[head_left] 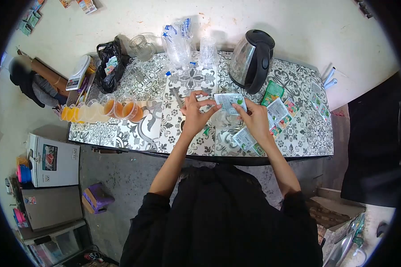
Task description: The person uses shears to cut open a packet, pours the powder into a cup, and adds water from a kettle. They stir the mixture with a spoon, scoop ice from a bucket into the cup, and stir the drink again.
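A small printed drink-mix sachet [227,101], white and light blue with a green mark, is held up over the table between my hands. My right hand [255,119] pinches its right side, thumb on the face. At its left edge are the thumb and a finger of my left hand [195,115], closed on the corner; the other fingers are curled loosely. Under the sachet stands a clear plastic cup [225,120], partly hidden. A metal utensil [177,97] lies left of my left hand, and a green scrap [206,131] lies below it. More sachets [278,111] lie beside my right hand.
An electric kettle [252,60] stands at the back right. Behind are bagged plastic cups [178,46], a glass jug [142,48] and a black bag [109,66]. Filled cups [131,110] line the left, with a scale [79,73] beyond. Another person [29,84] is at far left.
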Demonstrator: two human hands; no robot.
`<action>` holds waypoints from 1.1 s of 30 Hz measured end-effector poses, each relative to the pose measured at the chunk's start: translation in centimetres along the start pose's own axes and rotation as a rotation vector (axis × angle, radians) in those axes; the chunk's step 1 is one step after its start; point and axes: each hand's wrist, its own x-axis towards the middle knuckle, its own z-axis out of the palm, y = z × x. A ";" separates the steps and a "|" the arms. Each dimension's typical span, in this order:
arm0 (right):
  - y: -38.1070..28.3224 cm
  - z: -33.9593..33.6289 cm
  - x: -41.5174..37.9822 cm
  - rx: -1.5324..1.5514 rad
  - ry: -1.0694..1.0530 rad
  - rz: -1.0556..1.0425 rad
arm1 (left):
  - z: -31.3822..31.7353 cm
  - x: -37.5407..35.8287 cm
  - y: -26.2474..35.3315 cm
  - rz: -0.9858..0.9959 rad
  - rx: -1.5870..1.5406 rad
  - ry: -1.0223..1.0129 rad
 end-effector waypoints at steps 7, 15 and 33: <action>0.0 -0.3 0.1 -0.022 0.014 0.007 | 0.0 0.2 1.1 -0.040 0.067 -0.021; -0.5 -1.0 0.2 -0.046 0.034 0.019 | 0.7 0.7 1.5 0.008 0.064 0.022; 0.4 -0.6 0.1 0.045 0.064 0.070 | 0.6 0.8 1.8 -0.016 0.065 -0.004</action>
